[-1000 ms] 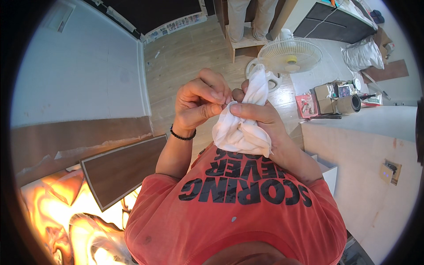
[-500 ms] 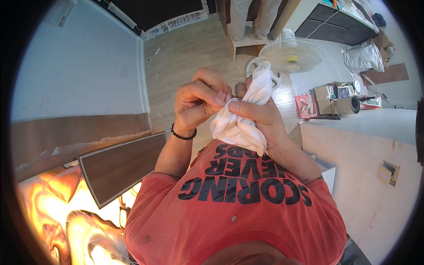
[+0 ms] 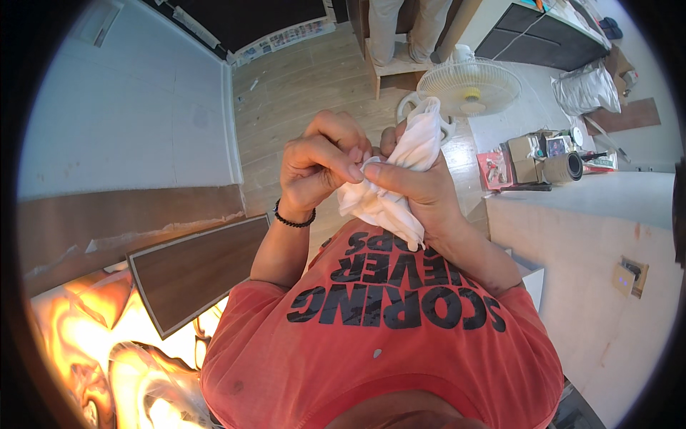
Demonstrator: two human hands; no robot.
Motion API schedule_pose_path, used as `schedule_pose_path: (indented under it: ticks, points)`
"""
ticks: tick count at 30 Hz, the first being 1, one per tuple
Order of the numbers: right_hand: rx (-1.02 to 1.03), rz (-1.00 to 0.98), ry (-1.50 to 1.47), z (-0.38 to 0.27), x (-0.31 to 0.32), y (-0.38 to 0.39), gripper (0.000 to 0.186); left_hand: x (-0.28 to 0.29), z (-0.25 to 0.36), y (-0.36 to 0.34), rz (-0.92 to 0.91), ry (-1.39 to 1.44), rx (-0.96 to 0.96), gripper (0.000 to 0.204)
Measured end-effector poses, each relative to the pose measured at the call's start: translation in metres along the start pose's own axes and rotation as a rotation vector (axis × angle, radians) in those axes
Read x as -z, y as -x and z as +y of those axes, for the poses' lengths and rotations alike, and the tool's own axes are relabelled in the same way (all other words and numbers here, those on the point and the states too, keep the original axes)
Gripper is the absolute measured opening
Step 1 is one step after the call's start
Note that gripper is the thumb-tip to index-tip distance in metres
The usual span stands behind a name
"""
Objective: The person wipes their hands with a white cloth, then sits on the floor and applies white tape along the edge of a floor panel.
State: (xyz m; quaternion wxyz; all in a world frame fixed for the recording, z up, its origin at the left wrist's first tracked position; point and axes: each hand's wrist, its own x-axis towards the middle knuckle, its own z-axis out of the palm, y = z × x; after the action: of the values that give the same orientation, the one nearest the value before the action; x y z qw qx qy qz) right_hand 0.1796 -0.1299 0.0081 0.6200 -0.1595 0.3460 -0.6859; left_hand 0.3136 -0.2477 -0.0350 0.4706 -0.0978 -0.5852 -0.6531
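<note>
A white twisted cloth (image 3: pixel 382 211) is held up in front of the red shirt (image 3: pixel 379 343). My right hand (image 3: pixel 421 189) grips it round the middle, thumb across the front, with a twisted end rising above the fist and loose folds hanging below. My left hand (image 3: pixel 318 161), with a dark bead bracelet (image 3: pixel 293 220) on the wrist, has its fingers curled and pinched at the cloth's left edge, close to my right thumb. Any small thing between those fingertips is too hidden to make out.
A person's legs (image 3: pixel 386 32) stand on a wooden step (image 3: pixel 393 68) ahead. A white fan (image 3: pixel 468 86) is beyond the cloth; boxes and rolls (image 3: pixel 525 161) lie right. A brown panel (image 3: pixel 193 272) is lower left, a white wall (image 3: pixel 121 107) left, a pale unit (image 3: pixel 586 272) right.
The cloth's lower folds have shifted left and narrowed. My left fingers have moved slightly down toward my right thumb; both hands keep their grip.
</note>
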Motion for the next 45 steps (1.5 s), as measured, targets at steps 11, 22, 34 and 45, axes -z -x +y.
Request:
schedule_pose_path:
  ticks: [11, 22, 34, 45]
  points:
    - [0.345, -0.006, 0.479, 0.006, 0.011, 0.002, 0.030, 0.000, 0.010, 0.001, -0.064, -0.276, -0.055, 0.007]
    - [0.309, -0.010, 0.207, 0.010, 0.012, 0.003, 0.026, -0.010, -0.007, 0.012, 0.168, 0.054, 0.031, 0.027]
    - [0.331, 0.098, 0.099, 0.005, 0.012, 0.007, 0.027, -0.012, -0.005, 0.008, 0.258, 0.248, 0.064, 0.036]
    - [0.315, 0.110, 0.036, 0.003, 0.016, 0.008, 0.029, -0.016, 0.004, 0.010, 0.338, 0.623, 0.229, 0.024]
